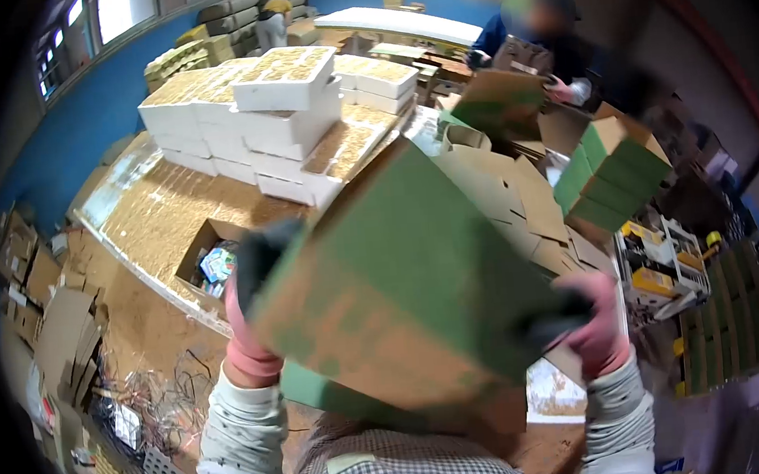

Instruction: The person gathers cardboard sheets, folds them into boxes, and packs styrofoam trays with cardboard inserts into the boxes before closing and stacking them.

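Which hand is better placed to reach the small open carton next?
Left, probably: the left hand appears nearer the open carton, while the right hand is across the green-and-brown cardboard. Both hold that cardboard, so the left would need to free its grip first.

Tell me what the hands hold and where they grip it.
A green and brown cardboard box, held from opposite sides: the left hand at its left edge, the right hand at its right edge.
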`<control>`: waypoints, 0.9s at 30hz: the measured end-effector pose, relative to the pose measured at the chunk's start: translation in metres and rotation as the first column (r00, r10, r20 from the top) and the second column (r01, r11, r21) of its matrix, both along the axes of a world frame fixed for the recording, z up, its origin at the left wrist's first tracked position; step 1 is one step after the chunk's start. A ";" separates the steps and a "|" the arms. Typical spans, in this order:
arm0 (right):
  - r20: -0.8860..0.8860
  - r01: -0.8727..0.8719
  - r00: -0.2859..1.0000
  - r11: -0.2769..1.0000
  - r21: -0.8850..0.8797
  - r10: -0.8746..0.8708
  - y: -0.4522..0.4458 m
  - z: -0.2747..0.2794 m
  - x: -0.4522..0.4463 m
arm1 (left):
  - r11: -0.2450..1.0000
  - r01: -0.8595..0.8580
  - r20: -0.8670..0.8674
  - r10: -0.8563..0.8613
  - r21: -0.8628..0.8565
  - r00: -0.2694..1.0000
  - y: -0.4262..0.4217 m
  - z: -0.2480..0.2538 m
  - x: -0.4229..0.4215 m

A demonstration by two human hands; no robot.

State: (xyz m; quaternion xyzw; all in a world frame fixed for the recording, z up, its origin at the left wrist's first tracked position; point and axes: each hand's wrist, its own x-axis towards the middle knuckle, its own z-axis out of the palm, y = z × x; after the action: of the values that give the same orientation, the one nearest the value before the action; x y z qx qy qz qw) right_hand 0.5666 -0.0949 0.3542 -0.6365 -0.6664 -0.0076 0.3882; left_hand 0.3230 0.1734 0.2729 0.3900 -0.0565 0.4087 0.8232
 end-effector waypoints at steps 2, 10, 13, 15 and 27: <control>0.251 -0.193 0.913 0.881 -0.431 0.323 0.040 -0.021 -0.016 | 0.956 -0.103 -0.410 0.213 0.273 0.887 0.005 -0.007 -0.022; -0.699 -0.398 0.670 0.916 -0.050 0.253 0.179 -0.027 0.048 | 0.977 0.173 -0.816 0.004 0.127 0.579 0.045 -0.006 -0.051; -0.867 -0.082 0.448 0.956 -0.283 -0.218 0.297 -0.146 0.122 | 0.958 0.226 -0.810 0.011 0.177 0.586 0.052 -0.011 -0.047; -0.653 -0.027 0.670 0.868 -0.496 -0.352 0.356 -0.209 0.141 | 0.953 0.221 -0.849 0.064 0.209 0.525 0.053 -0.005 -0.045; -0.984 0.194 0.056 0.969 -0.154 -0.167 0.353 -0.177 0.153 | 0.944 0.100 -0.850 0.234 0.315 0.471 0.048 -0.006 -0.030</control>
State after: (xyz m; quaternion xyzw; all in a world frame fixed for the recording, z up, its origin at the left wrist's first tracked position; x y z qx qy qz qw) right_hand 0.7193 0.2585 0.1774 -0.5466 -0.1425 0.3697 0.7377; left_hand 0.2925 0.2219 0.2673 0.6743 0.3234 0.1680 0.6423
